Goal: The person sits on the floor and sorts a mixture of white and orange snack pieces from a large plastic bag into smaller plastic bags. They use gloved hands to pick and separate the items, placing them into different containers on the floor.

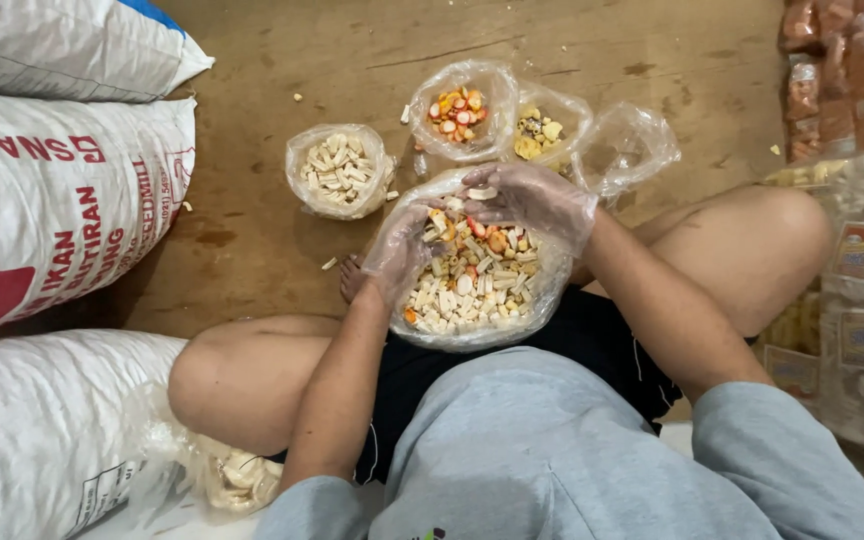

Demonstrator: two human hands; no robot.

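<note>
- We sat cross-legged on the floor [352, 60], sorting mixed crackers from the big bag [472, 290] on our lap.
- Our right hand [532, 200] pinched one pale cracker [482, 193]; our left hand [402, 245] rested half-curled among the pieces, gripping nothing clear.
- Next, we judged, called for matching that piece to a small bag [340, 170].

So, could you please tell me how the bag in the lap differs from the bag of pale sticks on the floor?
The lap bag is larger than the pale-stick bag. It holds mixed pale, orange and red pieces; the other holds only pale ones. Both gloved hands, left hand and right hand, are in the lap bag; the other sits untouched. Both are clear plastic, open-topped.
</note>
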